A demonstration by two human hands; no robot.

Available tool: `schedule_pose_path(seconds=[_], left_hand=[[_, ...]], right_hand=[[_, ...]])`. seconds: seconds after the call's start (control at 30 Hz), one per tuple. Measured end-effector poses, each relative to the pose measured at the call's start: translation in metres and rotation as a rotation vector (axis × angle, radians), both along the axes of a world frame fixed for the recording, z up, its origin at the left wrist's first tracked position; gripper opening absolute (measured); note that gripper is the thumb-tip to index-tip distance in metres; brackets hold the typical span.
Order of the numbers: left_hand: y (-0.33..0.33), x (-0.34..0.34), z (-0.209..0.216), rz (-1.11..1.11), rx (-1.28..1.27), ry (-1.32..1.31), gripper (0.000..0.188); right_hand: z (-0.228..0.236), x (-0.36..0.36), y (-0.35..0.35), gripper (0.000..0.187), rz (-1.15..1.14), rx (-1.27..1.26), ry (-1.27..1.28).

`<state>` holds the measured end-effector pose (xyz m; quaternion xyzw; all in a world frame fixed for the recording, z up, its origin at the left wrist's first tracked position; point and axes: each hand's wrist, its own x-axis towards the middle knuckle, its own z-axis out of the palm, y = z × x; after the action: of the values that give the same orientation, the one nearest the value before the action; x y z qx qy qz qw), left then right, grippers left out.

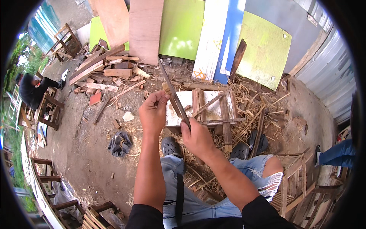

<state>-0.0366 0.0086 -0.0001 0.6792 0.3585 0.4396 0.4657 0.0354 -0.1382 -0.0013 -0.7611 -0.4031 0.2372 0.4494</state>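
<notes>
In front of me, my left hand [153,111] is closed, pinching a short narrow wood strip [175,105] between thumb and fingers. My right hand [197,138] is wrapped around the lower part of a long, dark machete [172,82], whose narrow blade slants up and to the left. The blade lies along the right side of the wood strip, close against it. Beneath them stands a low white-topped work surface [182,98] with several wooden pieces [225,118] lying across it.
Curly wood shavings [248,126] cover the ground around the work surface. Offcuts [110,70] are heaped at the far left, before leaning boards [181,28]. A black plastic bag [120,144] lies on the left. Slatted wooden furniture [293,183] stands near right. A seated person [32,91] is far left.
</notes>
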Motion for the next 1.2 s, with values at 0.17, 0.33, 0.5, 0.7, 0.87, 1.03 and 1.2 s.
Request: schedule_pose_path(seconds=[0.17,0.33,0.5,0.7,0.87,1.03,1.2], left_hand=[[0.003,-0.002,-0.002,0.035,0.014,-0.008,0.017],[0.009,-0.004,-0.006,0.067,0.044,0.023,0.017],[0.013,-0.008,-0.008,0.056,0.004,-0.028,0.017],[0.015,-0.010,-0.008,0.069,0.019,0.014,0.015],[0.017,-0.010,-0.007,0.041,0.022,-0.027,0.016],[0.013,-0.009,0.001,0.052,0.227,-0.020,0.025],[0.014,-0.011,0.013,0.130,0.040,-0.034,0.026]], right_hand=[[-0.020,0.000,0.010,0.030,0.020,-0.138,-0.068],[-0.057,0.006,0.005,0.037,0.045,-0.518,-0.079],[-0.078,-0.003,-0.006,0.036,0.048,-0.428,-0.039],[-0.100,0.000,-0.012,0.037,0.064,-0.486,-0.056],[-0.114,-0.002,-0.020,0.037,0.041,-0.532,-0.034],[-0.117,-0.006,-0.025,0.033,0.041,-0.489,-0.107],[-0.118,-0.007,-0.030,0.029,0.002,-0.442,-0.176]])
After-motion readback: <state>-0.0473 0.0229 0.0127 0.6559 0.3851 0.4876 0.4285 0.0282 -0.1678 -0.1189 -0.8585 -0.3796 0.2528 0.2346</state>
